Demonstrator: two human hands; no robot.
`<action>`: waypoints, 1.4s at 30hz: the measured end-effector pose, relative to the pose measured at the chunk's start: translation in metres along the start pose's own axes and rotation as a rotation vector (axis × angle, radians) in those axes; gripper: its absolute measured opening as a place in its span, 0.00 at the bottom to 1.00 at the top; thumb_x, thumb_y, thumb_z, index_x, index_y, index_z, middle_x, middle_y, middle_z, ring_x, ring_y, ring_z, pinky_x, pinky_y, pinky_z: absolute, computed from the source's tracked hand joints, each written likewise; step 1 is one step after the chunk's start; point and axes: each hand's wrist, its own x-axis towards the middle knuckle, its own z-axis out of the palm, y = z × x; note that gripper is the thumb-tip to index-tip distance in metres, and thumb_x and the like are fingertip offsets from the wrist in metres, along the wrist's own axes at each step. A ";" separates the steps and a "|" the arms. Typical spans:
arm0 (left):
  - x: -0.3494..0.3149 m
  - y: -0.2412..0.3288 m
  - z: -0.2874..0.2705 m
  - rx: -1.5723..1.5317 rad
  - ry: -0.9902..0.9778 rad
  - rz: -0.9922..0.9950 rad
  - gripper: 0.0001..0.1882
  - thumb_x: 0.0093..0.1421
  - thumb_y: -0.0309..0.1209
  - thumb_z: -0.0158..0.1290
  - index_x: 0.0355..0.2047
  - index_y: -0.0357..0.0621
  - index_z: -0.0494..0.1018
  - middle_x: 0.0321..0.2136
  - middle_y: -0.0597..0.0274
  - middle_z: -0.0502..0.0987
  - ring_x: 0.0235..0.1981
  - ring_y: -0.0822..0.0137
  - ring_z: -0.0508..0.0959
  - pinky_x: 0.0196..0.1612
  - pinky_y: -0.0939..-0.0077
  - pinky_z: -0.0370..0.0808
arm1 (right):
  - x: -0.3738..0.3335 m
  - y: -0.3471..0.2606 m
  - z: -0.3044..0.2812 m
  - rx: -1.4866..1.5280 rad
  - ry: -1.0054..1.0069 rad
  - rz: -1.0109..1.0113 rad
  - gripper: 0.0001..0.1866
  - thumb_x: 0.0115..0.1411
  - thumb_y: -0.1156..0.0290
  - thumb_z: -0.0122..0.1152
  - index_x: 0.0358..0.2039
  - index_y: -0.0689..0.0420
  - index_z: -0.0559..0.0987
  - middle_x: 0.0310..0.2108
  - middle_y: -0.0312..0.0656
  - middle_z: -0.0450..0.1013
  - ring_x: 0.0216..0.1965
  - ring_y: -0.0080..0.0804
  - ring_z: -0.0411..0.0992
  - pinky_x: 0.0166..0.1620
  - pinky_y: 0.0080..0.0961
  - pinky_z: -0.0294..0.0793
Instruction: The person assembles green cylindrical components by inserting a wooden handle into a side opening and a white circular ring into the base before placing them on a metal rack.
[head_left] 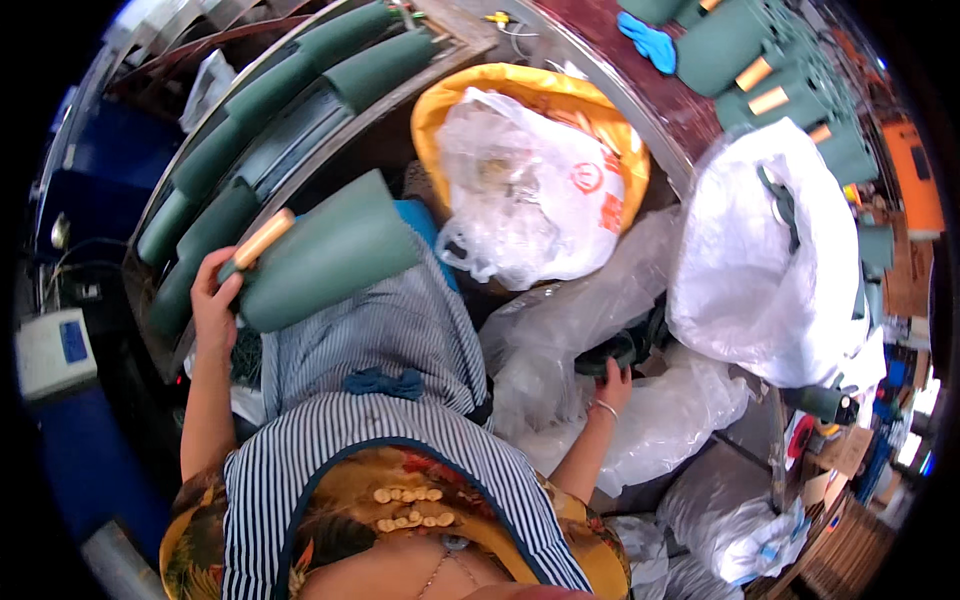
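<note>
Holding: left hand [215,300] grips the narrow end of a green cone sleeve [325,255], fingers curled round the end where a tan cardboard tube [262,240] sticks out; the sleeve lies across the lap on a striped apron [385,330].
Right hand: right hand [612,383] reaches into a clear plastic bag [580,400] beside the knee, fingertips on a dark green piece [622,348] inside; whether it pinches or only touches, I cannot tell.
Yellow bin: yellow bin [530,90] straight ahead, stuffed with a crumpled clear bag [525,190] bearing a red mark.
White sack: large white sack [770,260] to the right, open at the top, a dark green strip showing at its mouth; contents otherwise hidden.
Rack: curved metal rack [290,120] on the left, with green sleeves [270,90] lined up along it.
Bench: dark bench [690,110] at upper right, carrying more green sleeves with tan tube ends, and a blue glove [648,42].
Hard to make out: clutter at the right rim is bent and blurred; more clear bags low right, contents unclear.
Left edge: small grey device with a blue screen [55,350].
</note>
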 end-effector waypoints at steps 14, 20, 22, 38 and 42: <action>-0.034 -0.009 -0.048 -0.492 0.105 -0.066 0.21 0.52 0.33 0.63 0.45 0.39 0.73 0.38 0.62 0.76 0.38 0.71 0.76 0.44 0.79 0.74 | -0.123 -0.116 0.092 -0.832 -0.472 -0.456 0.27 0.57 0.74 0.62 0.57 0.64 0.69 0.29 0.35 0.73 0.28 0.21 0.67 0.33 0.23 0.70; -0.042 -0.002 -0.068 -0.446 0.103 0.025 0.21 0.51 0.33 0.62 0.44 0.37 0.73 0.38 0.60 0.77 0.40 0.69 0.76 0.44 0.78 0.73 | -0.250 -0.114 0.279 -0.523 -1.245 -0.455 0.29 0.60 0.74 0.61 0.60 0.63 0.65 0.51 0.39 0.70 0.50 0.24 0.69 0.52 0.21 0.69; -0.046 -0.002 -0.080 -0.419 0.142 0.083 0.21 0.50 0.32 0.62 0.43 0.36 0.73 0.39 0.59 0.77 0.40 0.69 0.76 0.46 0.77 0.73 | -0.267 -0.100 0.310 -0.549 -1.195 -0.669 0.24 0.61 0.73 0.58 0.58 0.64 0.69 0.47 0.41 0.72 0.46 0.26 0.70 0.48 0.21 0.69; -0.023 0.000 -0.109 -0.430 0.168 0.051 0.25 0.51 0.43 0.62 0.43 0.38 0.72 0.37 0.57 0.77 0.39 0.67 0.77 0.44 0.76 0.74 | -0.329 -0.068 0.350 -0.237 -0.993 -1.368 0.28 0.61 0.57 0.47 0.52 0.66 0.74 0.33 0.45 0.68 0.34 0.35 0.66 0.39 0.27 0.66; 0.007 0.003 -0.112 -0.740 -0.034 -0.207 0.24 0.57 0.40 0.59 0.49 0.40 0.68 0.33 0.58 0.76 0.37 0.68 0.78 0.39 0.77 0.78 | -0.323 -0.067 0.342 -0.043 -1.149 -1.549 0.31 0.64 0.52 0.43 0.49 0.71 0.74 0.36 0.51 0.68 0.34 0.40 0.67 0.37 0.34 0.66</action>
